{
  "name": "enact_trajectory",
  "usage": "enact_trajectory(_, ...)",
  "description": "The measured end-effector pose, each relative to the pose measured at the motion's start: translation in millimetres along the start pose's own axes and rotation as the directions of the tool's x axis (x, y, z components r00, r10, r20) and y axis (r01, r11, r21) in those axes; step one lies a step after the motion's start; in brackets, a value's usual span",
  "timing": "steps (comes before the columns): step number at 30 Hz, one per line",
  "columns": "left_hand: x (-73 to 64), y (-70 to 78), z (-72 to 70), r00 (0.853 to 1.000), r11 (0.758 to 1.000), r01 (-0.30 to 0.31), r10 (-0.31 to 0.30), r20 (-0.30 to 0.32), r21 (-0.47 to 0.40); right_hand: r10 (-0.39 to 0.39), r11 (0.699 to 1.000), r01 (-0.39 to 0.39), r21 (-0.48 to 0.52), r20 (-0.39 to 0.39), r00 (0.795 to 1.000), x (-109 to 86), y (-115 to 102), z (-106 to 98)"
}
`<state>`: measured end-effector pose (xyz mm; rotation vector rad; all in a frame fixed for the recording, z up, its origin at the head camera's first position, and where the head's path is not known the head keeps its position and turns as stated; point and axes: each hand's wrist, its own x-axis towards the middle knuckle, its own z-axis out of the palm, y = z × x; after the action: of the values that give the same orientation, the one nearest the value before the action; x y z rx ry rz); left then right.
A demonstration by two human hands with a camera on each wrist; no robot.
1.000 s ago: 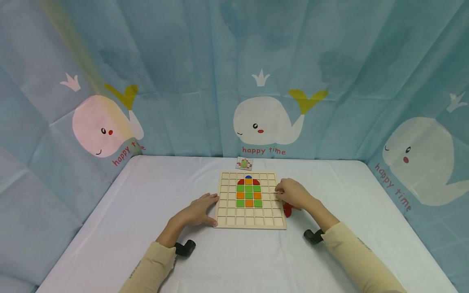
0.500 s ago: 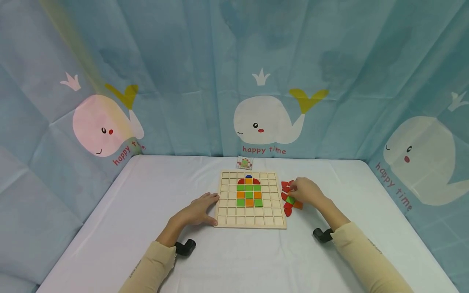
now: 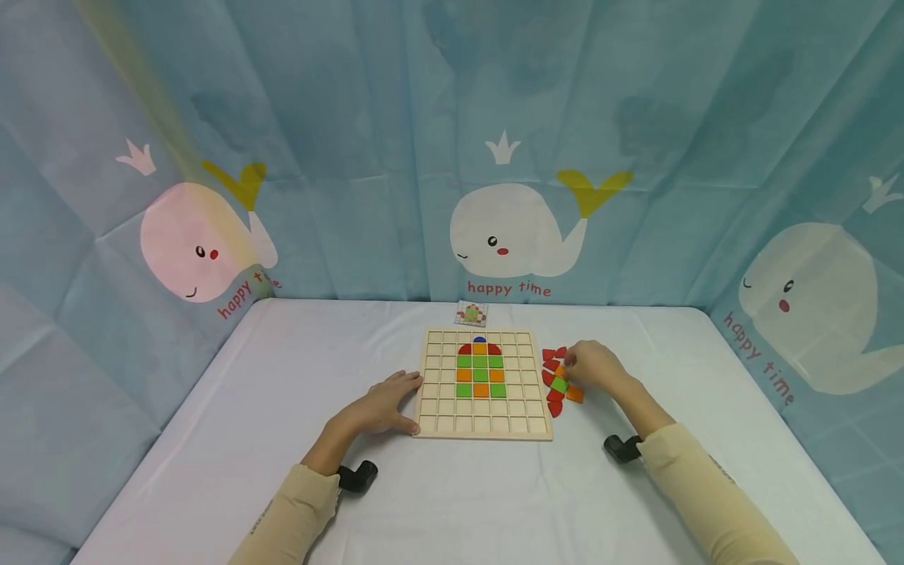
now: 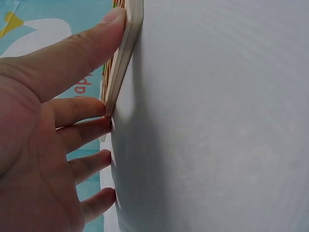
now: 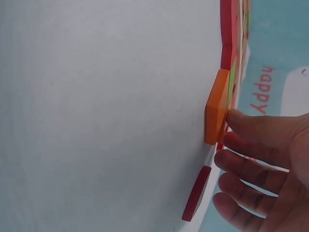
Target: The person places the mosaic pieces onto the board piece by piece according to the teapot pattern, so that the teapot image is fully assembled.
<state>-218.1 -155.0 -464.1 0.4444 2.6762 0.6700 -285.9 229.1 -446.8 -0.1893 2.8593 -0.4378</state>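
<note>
The left hand [image 3: 384, 404] lies with its fingers spread and nearly straight, thumb and fingertips against the left edge of the wooden board [image 3: 487, 426]; it is not gripping it. The right hand [image 3: 596, 366] is beyond the board's right side, over the loose pieces, fingers slightly bent and thumb close to the index finger. Its thumb tip is at an orange piece [image 5: 216, 113], though I cannot tell whether it pinches anything.

So the board lies flat between the hands, touching the left and just apart from the right. Along its right edge, below and beside the right fingertips, are red pieces [image 3: 555, 409], a green piece [image 3: 559, 384] and orange ones. On the board, green squares [image 3: 480, 363] and orange squares [image 3: 481, 390] form a block, topped by two rounded red corners [image 3: 494, 350] and a blue piece [image 3: 479, 340]. A small picture card [image 3: 471, 314] lies behind the board on the white cloth [image 3: 452, 502]. Farther back hangs a blue curtain [image 3: 339, 196] printed with whales.
</note>
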Motion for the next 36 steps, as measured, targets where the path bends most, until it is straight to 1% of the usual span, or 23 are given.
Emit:
enact_trajectory(4, 0.7, -0.2, 0.8, 1.0, 1.0, 0.002, -0.002, 0.001, 0.003, -0.014, 1.0, 0.014, -0.003, -0.014, 1.0, -1.0, 2.3, -0.5)
enact_trajectory(7, 0.0, -0.4, 0.3, 1.0, 1.0, -0.008, 0.008, -0.006, -0.006, -0.031, 0.999, 0.031, -0.016, -0.024, 0.999, -1.4, 3.5, -0.3)
enact_trajectory(11, -1.9, -0.7, -0.4, 1.0, 1.0, -0.022, 0.021, -0.014, -0.023, -0.027, 1.0, 0.027, 0.0, -0.011, 1.0, -1.3, 3.8, 0.6)
enact_trajectory(14, -2.5, -1.0, 0.4, 1.0, 1.0, -0.016, 0.016, -0.01, -0.022, -0.03, 0.999, 0.03, 0.016, 0.004, 1.0, -1.6, 4.1, 1.5)
enact_trajectory(18, -2.9, -0.8, 0.8, 1.0, 1.0, -0.004, 0.004, 0.001, -0.013, -0.038, 0.999, 0.038, 0.007, 0.011, 0.999, -1.3, 3.6, 2.8)
enact_trajectory(26, -2.6, -0.6, -0.7, 1.0, 1.0, -0.017, 0.016, -0.007, -0.016, -0.027, 0.999, 0.027, -0.021, 0.0, 1.0, 0.2, 1.8, 2.9)
enact_trajectory(36, -2.0, 2.3, -0.4, 1.0, 1.0, -0.001, 0.001, -0.007, -0.013, -0.03, 0.999, 0.029, -0.017, -0.012, 0.999, -1.6, -0.2, 1.8)
